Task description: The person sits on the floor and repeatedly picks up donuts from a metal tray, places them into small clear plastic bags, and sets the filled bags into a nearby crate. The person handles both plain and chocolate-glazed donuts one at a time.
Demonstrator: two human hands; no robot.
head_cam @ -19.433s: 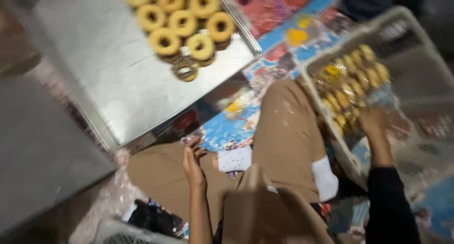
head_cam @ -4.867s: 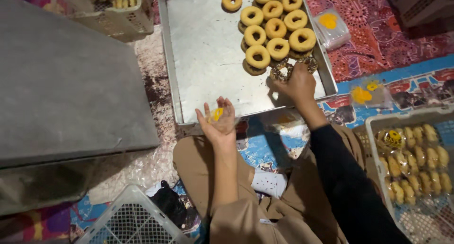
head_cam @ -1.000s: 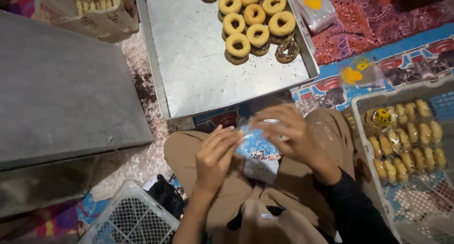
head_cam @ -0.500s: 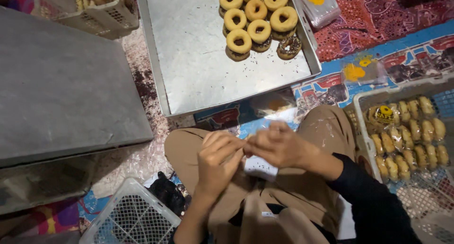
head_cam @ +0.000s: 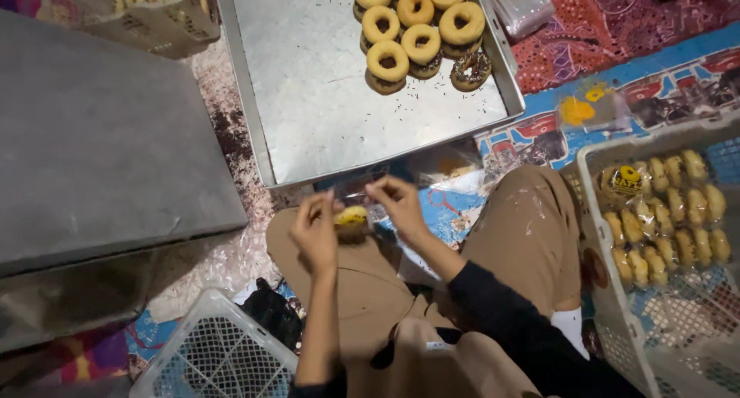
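Since half a second ago I note both hands have parted above the lap, just off the near edge of the large bare metal baking tray (head_cam: 331,97), exposing the yellow-glazed ring doughnut in its clear plastic wrapper (head_cam: 352,218); bagging looks nearly complete. The left hand (head_cam: 316,232) is closed on the doughnut; the right hand (head_cam: 397,201), wrist bent, pinches the wrapper's edge.

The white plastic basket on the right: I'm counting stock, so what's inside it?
The white plastic basket holds rows of bagged yellow doughnuts standing on edge. Anything beneath them is covered; its lower end leaves the frame.
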